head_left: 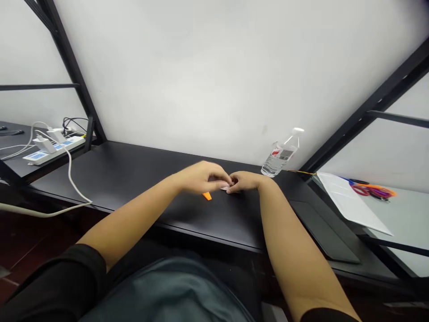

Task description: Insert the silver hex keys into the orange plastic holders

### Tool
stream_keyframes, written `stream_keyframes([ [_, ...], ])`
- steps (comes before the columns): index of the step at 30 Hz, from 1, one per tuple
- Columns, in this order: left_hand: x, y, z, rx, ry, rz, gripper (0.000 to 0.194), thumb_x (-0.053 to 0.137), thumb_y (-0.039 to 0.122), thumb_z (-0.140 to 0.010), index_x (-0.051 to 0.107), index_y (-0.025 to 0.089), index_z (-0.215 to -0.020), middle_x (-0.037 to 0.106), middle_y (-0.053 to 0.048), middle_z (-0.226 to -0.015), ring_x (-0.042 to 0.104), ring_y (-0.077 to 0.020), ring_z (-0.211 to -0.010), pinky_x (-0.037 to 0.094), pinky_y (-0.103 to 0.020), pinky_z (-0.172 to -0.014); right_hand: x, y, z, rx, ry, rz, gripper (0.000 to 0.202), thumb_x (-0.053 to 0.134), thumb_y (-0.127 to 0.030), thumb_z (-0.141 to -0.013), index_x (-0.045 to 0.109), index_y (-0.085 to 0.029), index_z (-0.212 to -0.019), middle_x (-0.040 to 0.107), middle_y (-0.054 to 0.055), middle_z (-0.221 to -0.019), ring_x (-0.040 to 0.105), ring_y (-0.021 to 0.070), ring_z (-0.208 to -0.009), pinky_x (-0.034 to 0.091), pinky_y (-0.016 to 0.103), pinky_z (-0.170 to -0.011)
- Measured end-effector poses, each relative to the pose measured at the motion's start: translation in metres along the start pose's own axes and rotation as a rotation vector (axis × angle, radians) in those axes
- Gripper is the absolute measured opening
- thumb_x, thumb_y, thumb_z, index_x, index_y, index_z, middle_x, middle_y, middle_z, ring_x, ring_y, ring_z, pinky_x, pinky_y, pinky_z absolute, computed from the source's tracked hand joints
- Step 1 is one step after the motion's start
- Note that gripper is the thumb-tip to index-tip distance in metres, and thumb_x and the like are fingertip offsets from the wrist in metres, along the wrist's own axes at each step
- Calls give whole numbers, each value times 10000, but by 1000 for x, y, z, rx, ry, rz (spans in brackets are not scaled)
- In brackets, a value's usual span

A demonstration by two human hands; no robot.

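Both hands meet low over the black table. My left hand has its thumb and fingers curved toward a small whitish piece, which lies between the hands and is too small to make out. My right hand pinches at the same spot, its fingers closed and largely hiding what they hold. Just below my left hand, an orange object rests on the tabletop, partly covered by that hand.
A water bottle stands tilted in view by the wall. At the right lie a dark flat panel, a white board and coloured scissors-like handles. A power strip with a white cable sits at the left.
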State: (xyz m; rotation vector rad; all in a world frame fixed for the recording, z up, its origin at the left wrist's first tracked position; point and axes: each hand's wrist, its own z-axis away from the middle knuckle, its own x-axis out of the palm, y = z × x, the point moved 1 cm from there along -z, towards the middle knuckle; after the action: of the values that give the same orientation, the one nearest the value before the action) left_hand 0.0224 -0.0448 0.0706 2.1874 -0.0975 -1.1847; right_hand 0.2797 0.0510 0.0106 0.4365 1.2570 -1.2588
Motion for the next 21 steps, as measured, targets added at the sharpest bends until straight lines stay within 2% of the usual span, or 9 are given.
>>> stream_keyframes([
  [1,5,-26,-9,-77,92,-156,281,590,364,-915,778,203,-1048,741,-115,-1060,672,-239,-972,520,-368,-917,1,0,2,-5,5,-21,501,776,-615,-611,716,-215,-905,734,46,-860,650,238,-814,459,310,-702],
  [3,17,-68,-14,-189,147,-308,277,567,333,-942,756,173,-1065,725,-122,-1093,666,-232,-975,513,-374,-925,4,1,6,-15,3,-62,476,770,-608,-628,705,-217,-893,727,44,-885,636,230,-822,453,310,-717],
  [4,23,-82,-13,-189,114,-311,284,559,341,-957,744,177,-1097,719,-113,-1114,668,-220,-978,509,-365,-933,5,1,8,-20,14,-66,460,764,-606,-638,703,-220,-882,724,42,-892,630,227,-823,449,310,-719],
  [6,32,-98,-5,-92,-62,-296,334,633,431,-928,730,202,-1151,704,-102,-1178,642,-237,-1101,484,-359,-980,7,1,10,-28,28,-54,431,748,-605,-662,706,-227,-866,720,35,-889,623,224,-821,439,310,-718],
  [10,31,-105,9,-74,-201,-263,474,707,557,-855,714,228,-1196,671,-95,-1259,586,-264,-1211,442,-365,-1024,9,0,9,-38,44,-31,390,735,-593,-681,717,-237,-839,720,26,-879,617,221,-809,430,313,-712],
  [14,28,-106,7,-108,-247,-213,393,734,526,-839,737,226,-1093,680,-87,-1205,585,-259,-1184,431,-358,-1009,8,0,13,-68,75,-48,332,727,-537,-707,712,-230,-832,725,33,-885,623,219,-813,438,311,-712],
  [16,30,-106,6,-122,-240,-192,325,752,490,-827,738,220,-1007,690,-78,-1134,603,-245,-1126,445,-342,-961,5,0,17,-93,170,-83,332,711,-532,-735,700,-222,-855,723,40,-890,620,214,-808,446,311,-714],
  [18,31,-107,6,-169,-214,-175,287,769,455,-809,725,223,-973,699,-55,-1059,633,-220,-1020,464,-322,-886,1,0,21,-108,322,-142,358,684,-553,-775,690,-215,-893,719,48,-899,616,210,-814,456,315,-733],
  [21,33,-108,8,-255,-162,-149,322,773,400,-793,714,240,-1065,714,-20,-994,661,-184,-880,476,-294,-798,-1,-3,22,-118,541,-236,395,649,-584,-814,681,-204,-920,706,59,-890,602,210,-814,470,328,-761],
])
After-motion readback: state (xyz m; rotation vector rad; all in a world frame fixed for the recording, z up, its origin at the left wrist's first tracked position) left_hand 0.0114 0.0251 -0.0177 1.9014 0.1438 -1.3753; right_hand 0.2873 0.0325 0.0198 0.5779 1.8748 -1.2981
